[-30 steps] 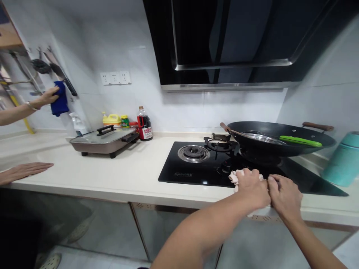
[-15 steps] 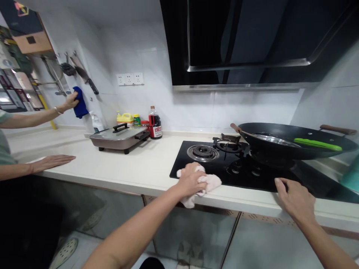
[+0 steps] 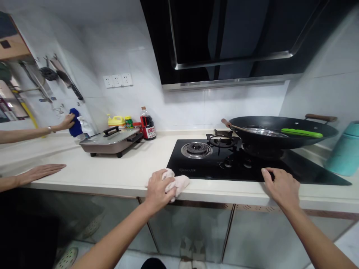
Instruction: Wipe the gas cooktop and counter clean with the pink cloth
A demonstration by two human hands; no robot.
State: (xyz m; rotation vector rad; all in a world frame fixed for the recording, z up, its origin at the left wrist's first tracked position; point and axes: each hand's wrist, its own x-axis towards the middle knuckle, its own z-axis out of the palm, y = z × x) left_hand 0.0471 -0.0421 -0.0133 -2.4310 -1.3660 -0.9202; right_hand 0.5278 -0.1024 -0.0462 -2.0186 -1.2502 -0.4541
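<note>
My left hand [image 3: 157, 192] is closed on a pale pinkish-white cloth [image 3: 180, 184], pressing it against the white countertop [image 3: 112, 175] at its front edge, just left of the black gas cooktop [image 3: 207, 171]. Part of the cloth hangs near the edge. On the right, my right hand [image 3: 282, 188] rests at the cooktop's front edge, holding nothing, thumb apart from its loosely bent fingers. Behind it a large black wok [image 3: 303, 138] with wooden handles sits on the right burner, with a green-handled utensil [image 3: 301, 133] across it.
At the left, another person's hand [image 3: 67, 121] presses a blue cloth [image 3: 75, 123] to the wall; their other hand [image 3: 42, 172] lies on the counter. An electric pan [image 3: 112, 140], a sauce bottle [image 3: 148, 127] and a teal container [image 3: 343, 153] stand around. The range hood [image 3: 232, 80] hangs above.
My left hand has slid the cloth leftward, from the cooktop's front left corner onto the white counter. My right hand stays at the cooktop's front edge. The other person's blue cloth is lower on the wall.
</note>
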